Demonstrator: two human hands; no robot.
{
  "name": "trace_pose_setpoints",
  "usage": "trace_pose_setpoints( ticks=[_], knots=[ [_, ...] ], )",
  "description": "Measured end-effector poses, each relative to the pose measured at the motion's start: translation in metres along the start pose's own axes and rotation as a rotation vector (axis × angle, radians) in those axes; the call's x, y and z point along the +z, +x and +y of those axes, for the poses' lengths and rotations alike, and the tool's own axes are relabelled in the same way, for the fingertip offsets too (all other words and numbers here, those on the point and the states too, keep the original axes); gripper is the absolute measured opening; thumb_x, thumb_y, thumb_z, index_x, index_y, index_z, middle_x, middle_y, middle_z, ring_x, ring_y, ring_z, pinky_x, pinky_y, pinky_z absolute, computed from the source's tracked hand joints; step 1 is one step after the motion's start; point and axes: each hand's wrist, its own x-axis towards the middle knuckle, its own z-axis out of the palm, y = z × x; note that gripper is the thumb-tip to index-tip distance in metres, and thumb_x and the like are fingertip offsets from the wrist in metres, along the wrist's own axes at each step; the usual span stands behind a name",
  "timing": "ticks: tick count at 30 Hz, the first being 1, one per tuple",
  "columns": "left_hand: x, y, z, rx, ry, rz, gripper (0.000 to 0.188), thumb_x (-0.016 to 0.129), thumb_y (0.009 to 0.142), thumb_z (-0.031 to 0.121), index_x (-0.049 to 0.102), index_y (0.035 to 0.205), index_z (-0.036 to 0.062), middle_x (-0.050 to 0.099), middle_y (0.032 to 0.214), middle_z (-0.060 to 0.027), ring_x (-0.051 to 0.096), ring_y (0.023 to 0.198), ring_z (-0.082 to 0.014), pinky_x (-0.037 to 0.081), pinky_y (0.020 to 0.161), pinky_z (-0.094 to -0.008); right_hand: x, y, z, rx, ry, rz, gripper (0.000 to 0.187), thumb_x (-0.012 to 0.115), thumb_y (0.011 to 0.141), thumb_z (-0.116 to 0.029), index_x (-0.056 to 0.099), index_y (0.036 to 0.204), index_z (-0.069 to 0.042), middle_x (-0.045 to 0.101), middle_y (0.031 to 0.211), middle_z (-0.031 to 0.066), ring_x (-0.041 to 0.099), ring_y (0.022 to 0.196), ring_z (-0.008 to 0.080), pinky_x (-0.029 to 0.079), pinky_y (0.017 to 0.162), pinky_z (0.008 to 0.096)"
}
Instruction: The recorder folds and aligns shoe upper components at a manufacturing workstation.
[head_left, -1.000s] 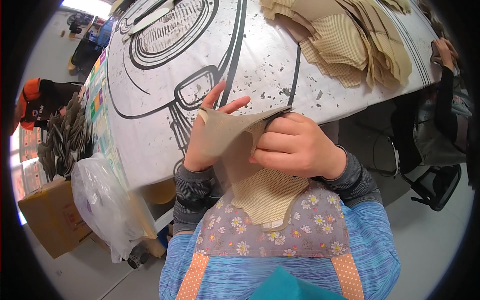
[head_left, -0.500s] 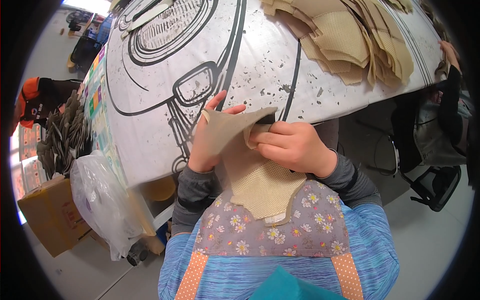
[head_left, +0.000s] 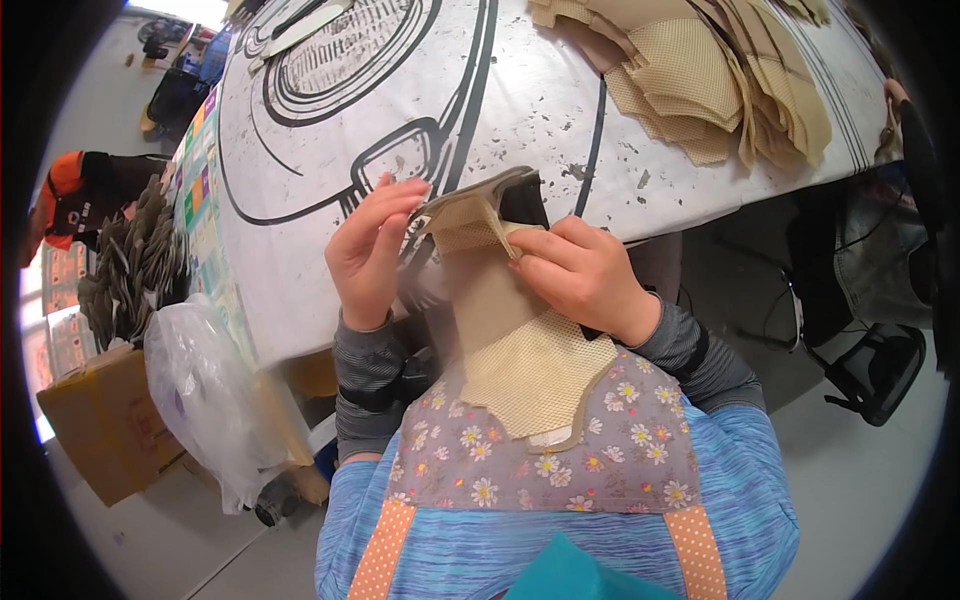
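My right hand (head_left: 590,275) pinches the edge of a beige mesh-backed fabric piece (head_left: 490,290) between thumb and fingers. The upper part of that piece is folded over, showing its taupe side and a black strip at the right end. Close by the fold's left end is my left hand (head_left: 370,250), its fingers stretched out and the thumb apart from them. Below, on my flowered apron (head_left: 480,490), lies more cream mesh fabric (head_left: 530,385) with a small white patch at its lower edge. Motion blurs the fabric's left side.
A heap of beige mesh fabric pieces (head_left: 690,80) lies on the white printed table cover (head_left: 540,110). At left stand a cardboard box (head_left: 110,425), a clear plastic bag (head_left: 205,400) and a stack of grey-brown pieces (head_left: 135,265). A black chair (head_left: 875,370) and other people are nearby.
My left hand has drawn back to the left, out from behind the fabric. The fabric's upper part has folded over, baring its mesh underside. My right hand keeps its pinch, slightly higher.
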Motion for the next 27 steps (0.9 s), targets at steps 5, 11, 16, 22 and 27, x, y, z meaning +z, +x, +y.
trace_pose_setpoints(
  ticks=[5,11,16,22,27],
  knots=[
    [0.006,0.012,0.008,-0.109,0.14,0.07,0.015,0.064,0.093,0.01,0.07,0.1,-0.0023,0.073,0.095,-0.0083,0.066,0.087,-0.0143,0.048,0.095,-0.0341,0.003,0.0,0.003,-0.014,0.068,-0.007,0.01,0.062,0.072,-0.009,0.057,0.08,-0.007,0.064,0.103,-0.0004,0.058,0.079,0.0169,0.05,0.064,0.0286],
    [0.004,0.026,0.001,-0.105,0.404,0.104,0.02,0.064,0.096,0.014,0.069,0.095,-0.0048,0.07,0.085,-0.0061,0.061,0.077,-0.0092,0.048,0.07,-0.0229,0.004,-0.002,0.001,-0.101,0.246,-0.164,0.011,0.066,0.069,-0.007,0.057,0.076,-0.008,0.065,0.099,-0.0019,0.059,0.078,0.0163,0.049,0.068,0.0293],
    [0.003,0.034,-0.018,-0.276,0.285,0.167,0.028,0.062,0.097,0.022,0.069,0.095,-0.0044,0.069,0.083,-0.0052,0.061,0.075,-0.0101,0.049,0.068,-0.0241,0.002,-0.007,0.002,-0.125,0.251,-0.224,0.01,0.066,0.071,-0.01,0.058,0.077,-0.01,0.064,0.097,-0.0034,0.058,0.081,0.0155,0.047,0.074,0.0297],
    [0.004,0.023,-0.042,-0.645,-0.977,-0.08,0.058,0.042,0.102,0.05,0.053,0.128,-0.0012,0.064,0.115,-0.0138,0.059,0.107,-0.0165,0.046,0.093,-0.029,-0.008,-0.006,0.011,-0.078,0.096,0.048,0.014,0.07,0.072,-0.013,0.061,0.083,-0.011,0.06,0.091,-0.0015,0.056,0.08,0.0195,0.046,0.07,0.0311],
    [0.02,0.014,-0.042,-0.628,-0.61,-0.098,0.059,0.051,0.098,0.043,0.043,0.136,-0.0014,0.06,0.125,-0.0124,0.059,0.111,-0.0204,0.043,0.099,-0.0368,-0.002,-0.001,0.023,0.256,0.134,0.251,0.02,0.081,0.07,-0.01,0.064,0.08,-0.008,0.06,0.091,0.004,0.054,0.081,0.0233,0.044,0.071,0.0341]
  ],
)
